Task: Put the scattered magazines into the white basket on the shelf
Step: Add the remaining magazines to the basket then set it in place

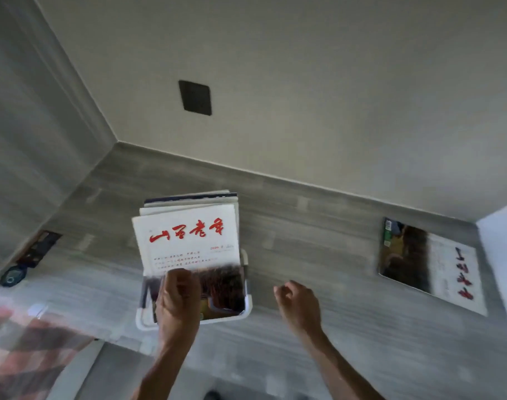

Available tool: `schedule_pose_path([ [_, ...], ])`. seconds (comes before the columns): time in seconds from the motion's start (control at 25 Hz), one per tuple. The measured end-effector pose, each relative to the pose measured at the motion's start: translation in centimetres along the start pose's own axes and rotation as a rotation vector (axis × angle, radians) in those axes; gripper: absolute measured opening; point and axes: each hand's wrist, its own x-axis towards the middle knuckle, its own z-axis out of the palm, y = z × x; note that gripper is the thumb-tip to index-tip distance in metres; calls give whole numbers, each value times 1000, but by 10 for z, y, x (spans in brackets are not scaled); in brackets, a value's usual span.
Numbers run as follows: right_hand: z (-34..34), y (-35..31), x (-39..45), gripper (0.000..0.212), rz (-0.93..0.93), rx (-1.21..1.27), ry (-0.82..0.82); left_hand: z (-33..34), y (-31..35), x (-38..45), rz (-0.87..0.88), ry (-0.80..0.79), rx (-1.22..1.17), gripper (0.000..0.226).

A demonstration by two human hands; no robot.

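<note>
The left hand [175, 295] pinches the front magazine [186, 243] with curled fingers [178, 277]; the white basket [248, 308] sits just below them. Let go early, it may tip out. The right hand [297, 304], loosely curled, holds nothing, the stray magazine [431, 265] well to its right

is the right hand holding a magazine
No, the right hand hangs loosely curled and holds nothing; the left hand grips the magazines.

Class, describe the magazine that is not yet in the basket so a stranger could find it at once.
Start at the grey wooden shelf below the pale wall. Near its right end, the loose magazine lies flat and alone. The other magazines stand bunched in the white basket.
</note>
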Motion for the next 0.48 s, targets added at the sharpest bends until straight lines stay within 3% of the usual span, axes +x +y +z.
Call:
schedule_pose_path([
  [0.08,-23,60,-6,27,140,1,17,45,35,-26,121,-145,-44,6],
  [0.24,-84,144,12,17,245,40,102,130,91,-64,159,-405,-126,23],
  [0.36,-128,196,45,11,279,-2,151,188,127,-91,81,-540,-166,35],
  [0.48,-154,234,82,30,232,-67,165,230,156,-101,-110,-524,-216,39],
])
